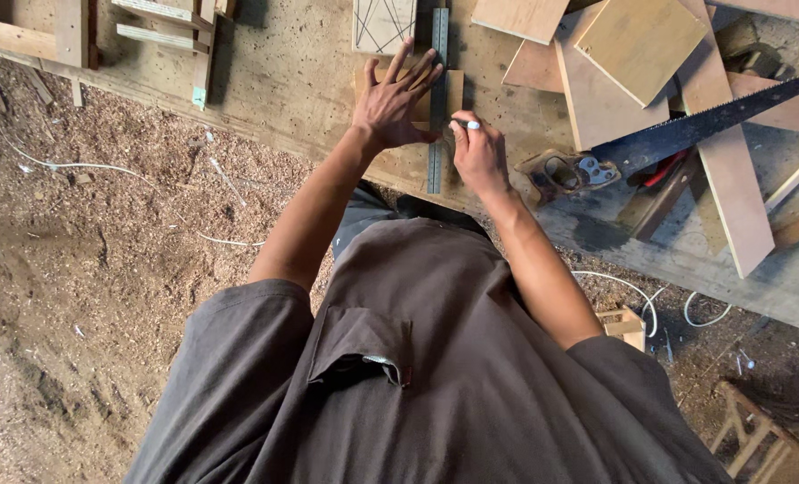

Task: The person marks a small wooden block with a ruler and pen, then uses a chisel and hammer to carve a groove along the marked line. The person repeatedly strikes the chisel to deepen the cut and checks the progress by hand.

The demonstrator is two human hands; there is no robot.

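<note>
Nearest you: your grey shirt, then sawdust-covered floor (104,269) with a white cable (650,300) by your right elbow. Your right hand (480,157) sits at the worktop (283,72) edge, grip clenched on a marker (468,125), tip just right of the steel ruler (437,99). Your left hand (395,99) is released, fingers spread flat, pressing down on the ruler and the small wood piece (454,90) under it. Ruler runs straight away from you across that piece. Right of your right hand: handsaw (686,130), handle (565,172) near you, blade angled up-right over plywood offcuts (641,45). Beyond the ruler's far end: a board with pencilled crossing lines (382,22).
</note>
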